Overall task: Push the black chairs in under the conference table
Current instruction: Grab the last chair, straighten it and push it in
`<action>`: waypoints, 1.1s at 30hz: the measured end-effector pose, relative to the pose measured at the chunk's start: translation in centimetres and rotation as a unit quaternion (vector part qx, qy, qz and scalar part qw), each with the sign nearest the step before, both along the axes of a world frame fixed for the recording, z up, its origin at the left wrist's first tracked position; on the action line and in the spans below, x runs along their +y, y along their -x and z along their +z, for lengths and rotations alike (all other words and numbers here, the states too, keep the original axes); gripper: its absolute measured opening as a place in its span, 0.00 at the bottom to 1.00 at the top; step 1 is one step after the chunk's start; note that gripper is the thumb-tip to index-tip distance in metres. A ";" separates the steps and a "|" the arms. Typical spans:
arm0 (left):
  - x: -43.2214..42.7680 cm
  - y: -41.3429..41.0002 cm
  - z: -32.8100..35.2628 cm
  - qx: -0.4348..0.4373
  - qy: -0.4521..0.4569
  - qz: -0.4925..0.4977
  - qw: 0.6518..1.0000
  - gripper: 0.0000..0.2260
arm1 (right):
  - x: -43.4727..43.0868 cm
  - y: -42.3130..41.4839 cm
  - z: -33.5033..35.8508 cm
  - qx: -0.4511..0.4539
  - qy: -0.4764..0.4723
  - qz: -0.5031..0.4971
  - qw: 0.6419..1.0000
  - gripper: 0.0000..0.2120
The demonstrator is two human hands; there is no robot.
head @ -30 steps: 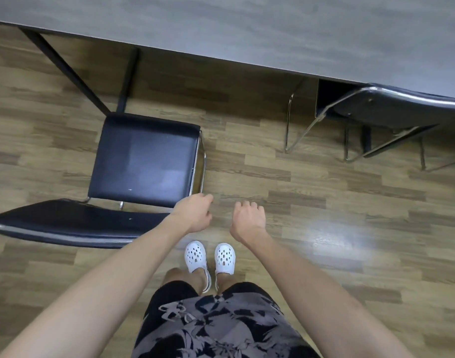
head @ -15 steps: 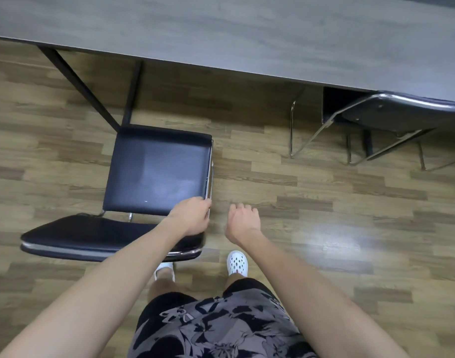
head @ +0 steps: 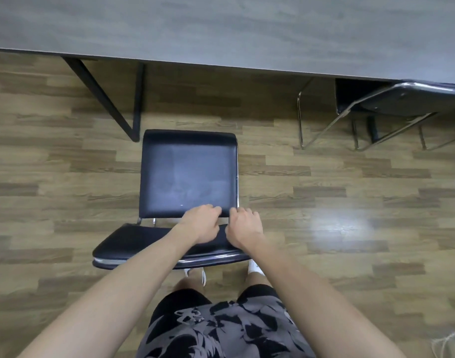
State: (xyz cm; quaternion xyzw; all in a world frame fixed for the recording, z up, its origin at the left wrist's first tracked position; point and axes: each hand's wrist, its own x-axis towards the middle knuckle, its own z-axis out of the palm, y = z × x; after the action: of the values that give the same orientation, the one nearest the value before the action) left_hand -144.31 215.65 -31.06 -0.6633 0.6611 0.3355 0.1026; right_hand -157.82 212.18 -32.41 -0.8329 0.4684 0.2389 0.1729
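A black chair (head: 187,177) with a chrome frame stands out on the wood floor, its seat front short of the grey conference table (head: 221,29). Its backrest (head: 133,241) is nearest me. My left hand (head: 200,224) and my right hand (head: 244,227) sit side by side over the right part of the backrest and the rear edge of the seat. Their fingers are loosely curled with nothing seen inside them, and contact with the chair cannot be made out. A second black chair (head: 407,99) at the right sits partly under the table.
Black table legs (head: 105,99) slant down to the floor just left of the chair's seat front. The second chair's chrome legs (head: 324,130) stand to the right. My feet in white shoes (head: 253,267) are right behind the backrest.
The view has shifted left, so the chair now lies straight in front of me instead of at the left. Both hands have come over its backrest; the right one was beside the chair before.
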 end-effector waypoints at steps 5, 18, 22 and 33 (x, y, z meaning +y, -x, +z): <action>1.6 -2.1 -1.1 0.008 -0.011 0.018 1.000 0.14 | 1.9 -0.5 -0.1 -0.022 -0.003 -0.006 1.000 0.12; 5.7 -3.9 -2.5 -0.031 -0.040 0.049 0.998 0.12 | 4.6 0.6 -0.9 -0.059 -0.011 0.047 0.997 0.16; 7.8 -4.2 -2.7 -0.025 -0.044 0.068 0.996 0.12 | 6.0 0.9 -1.5 -0.095 -0.006 0.046 0.994 0.16; 10.9 -8.9 -2.5 -0.010 -0.089 0.062 0.994 0.15 | 8.3 -0.4 -1.5 -0.086 -0.057 0.037 0.994 0.24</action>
State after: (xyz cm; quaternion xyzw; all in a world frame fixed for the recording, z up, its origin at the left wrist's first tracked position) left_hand -135.43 226.52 -33.59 -0.6943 0.5852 0.3921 0.1473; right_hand -157.45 220.48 -33.89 -0.8559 0.4064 0.1987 0.2504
